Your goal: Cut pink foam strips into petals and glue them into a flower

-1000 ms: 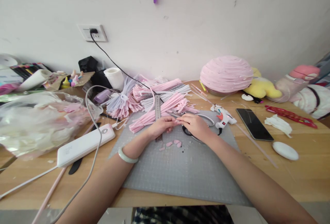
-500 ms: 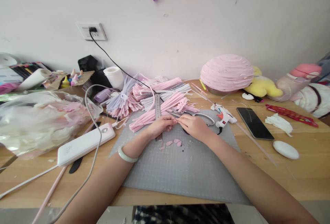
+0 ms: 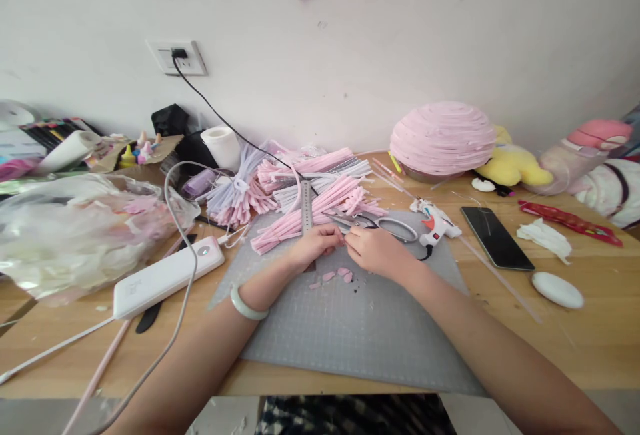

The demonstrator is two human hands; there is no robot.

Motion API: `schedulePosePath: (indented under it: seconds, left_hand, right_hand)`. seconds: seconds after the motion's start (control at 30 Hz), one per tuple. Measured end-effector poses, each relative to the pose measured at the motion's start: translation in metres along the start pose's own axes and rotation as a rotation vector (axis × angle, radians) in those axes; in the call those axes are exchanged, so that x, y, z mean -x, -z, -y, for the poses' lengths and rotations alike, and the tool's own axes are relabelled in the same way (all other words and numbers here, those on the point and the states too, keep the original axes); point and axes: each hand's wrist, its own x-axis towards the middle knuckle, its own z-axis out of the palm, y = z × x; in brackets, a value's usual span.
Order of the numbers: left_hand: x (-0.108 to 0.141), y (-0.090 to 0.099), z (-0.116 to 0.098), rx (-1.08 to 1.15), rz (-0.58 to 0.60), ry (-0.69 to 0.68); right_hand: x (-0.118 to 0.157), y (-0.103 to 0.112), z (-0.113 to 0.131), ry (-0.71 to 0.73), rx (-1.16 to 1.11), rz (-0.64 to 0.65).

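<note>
My left hand (image 3: 320,244) and my right hand (image 3: 375,249) meet fingertip to fingertip above the grey cutting mat (image 3: 350,335). Both are closed in a pinch, and a tiny bit of pink shows between them, too small to name. Several small pink pieces (image 3: 344,274) lie on the mat just below. A metal ruler (image 3: 306,207) runs under my left hand, beside bundles of pink pipe cleaners (image 3: 320,203). Scissors (image 3: 397,229) rest behind my right hand, which partly hides them. A white glue gun (image 3: 436,227) lies to their right.
A pink ribbed dome (image 3: 443,138) stands at the back right near a yellow plush toy (image 3: 520,167). On the right lie a phone (image 3: 497,237) and a white oval object (image 3: 557,289). A power bank (image 3: 167,278) with looping cables and a plastic bag (image 3: 75,241) occupy the left.
My fingers have shifted slightly, with the right hand's fingers more curled in. The whole view has moved a little; the things on the table lie as before.
</note>
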Motion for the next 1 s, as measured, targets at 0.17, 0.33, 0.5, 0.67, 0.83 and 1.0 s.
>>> schedulePosePath:
  seconds: [0.17,0.33,0.5,0.67,0.83,1.0]
  left_hand:
    - [0.006,-0.004,-0.006,-0.308,0.015,-0.165]
    - [0.012,-0.005,-0.011,-0.624,0.023,-0.392]
    - [0.018,-0.001,-0.016,-0.911,0.1,-0.649]
    - [0.022,0.001,-0.02,-1.192,0.209,-0.86]
    - [0.027,0.006,-0.022,-1.466,0.301,-1.125]
    - [0.023,0.001,-0.018,-1.199,-0.009,-0.74]
  right_hand:
    - [-0.002,-0.006,-0.002,-0.085,-0.326,-0.073]
    - [-0.005,-0.006,-0.006,-0.273,-0.717,0.004]
    - [-0.006,0.0,-0.002,-0.558,-1.209,0.132]
    - [-0.008,0.0,0.001,-0.725,-1.53,0.259]
    - [-0.008,0.002,-0.004,-0.705,-1.551,0.402]
    - [0.0,0.006,-0.002,-0.526,-1.198,0.116]
